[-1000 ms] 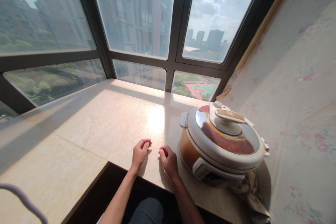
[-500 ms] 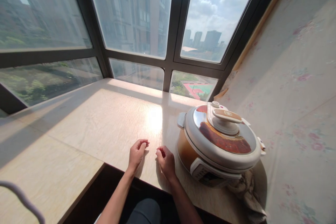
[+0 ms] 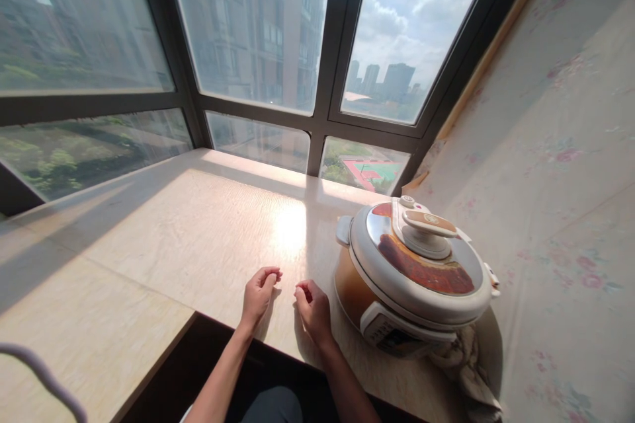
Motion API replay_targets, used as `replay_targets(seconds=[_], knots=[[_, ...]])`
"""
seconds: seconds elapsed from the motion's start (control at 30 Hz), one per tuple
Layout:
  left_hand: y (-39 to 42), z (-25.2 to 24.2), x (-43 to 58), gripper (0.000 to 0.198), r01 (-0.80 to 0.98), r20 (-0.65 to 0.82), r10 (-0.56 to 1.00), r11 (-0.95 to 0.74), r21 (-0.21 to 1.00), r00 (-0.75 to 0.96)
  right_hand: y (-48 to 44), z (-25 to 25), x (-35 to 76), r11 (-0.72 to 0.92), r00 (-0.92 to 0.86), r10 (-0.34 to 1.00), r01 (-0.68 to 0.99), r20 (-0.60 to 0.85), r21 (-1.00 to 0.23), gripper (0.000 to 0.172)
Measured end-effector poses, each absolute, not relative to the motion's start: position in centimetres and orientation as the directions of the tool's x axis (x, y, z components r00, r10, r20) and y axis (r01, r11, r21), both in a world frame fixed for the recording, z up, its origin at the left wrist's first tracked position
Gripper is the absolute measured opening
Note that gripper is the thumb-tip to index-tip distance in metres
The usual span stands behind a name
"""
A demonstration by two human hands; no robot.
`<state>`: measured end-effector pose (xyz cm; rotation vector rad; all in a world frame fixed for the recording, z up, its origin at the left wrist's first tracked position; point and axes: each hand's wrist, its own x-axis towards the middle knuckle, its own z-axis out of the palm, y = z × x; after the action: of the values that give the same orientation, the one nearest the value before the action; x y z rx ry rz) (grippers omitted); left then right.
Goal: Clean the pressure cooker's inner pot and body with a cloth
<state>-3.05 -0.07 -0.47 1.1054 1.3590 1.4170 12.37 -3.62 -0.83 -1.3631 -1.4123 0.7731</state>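
My left hand and my right hand rest side by side on the pale stone counter, near its front edge. Both have their fingers curled in loosely, and nothing shows inside them. An electric pressure cooker with a white and brown lid stands just right of my right hand, a small gap between them. Its lid is closed, with a knob handle on top.
A crumpled cloth lies under the cooker's right side. A floral-papered wall rises on the right. Large windows with dark frames run along the back and left. A grey cable curves at the lower left.
The hands have stayed in place; only the view has shifted slightly.
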Motion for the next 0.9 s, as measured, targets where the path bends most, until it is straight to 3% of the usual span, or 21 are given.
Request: replay_targets(seconds=[0.57, 0.9], knots=[[-0.8, -0.3, -3.5, 0.039, -0.011, -0.053, 0.967, 0.052, 0.999, -0.248, -3.6, -2.5, 11.8, 0.193, 0.168, 0.938, 0.47, 0.302, -0.861, 0.015], [-1.0, -0.2, -3.3, 0.045, 0.083, -0.096, 0.958, 0.122, 0.989, -0.27, -3.9, -5.5, 11.1, 0.188, 0.258, 0.917, 0.393, 0.304, -0.9, 0.015]])
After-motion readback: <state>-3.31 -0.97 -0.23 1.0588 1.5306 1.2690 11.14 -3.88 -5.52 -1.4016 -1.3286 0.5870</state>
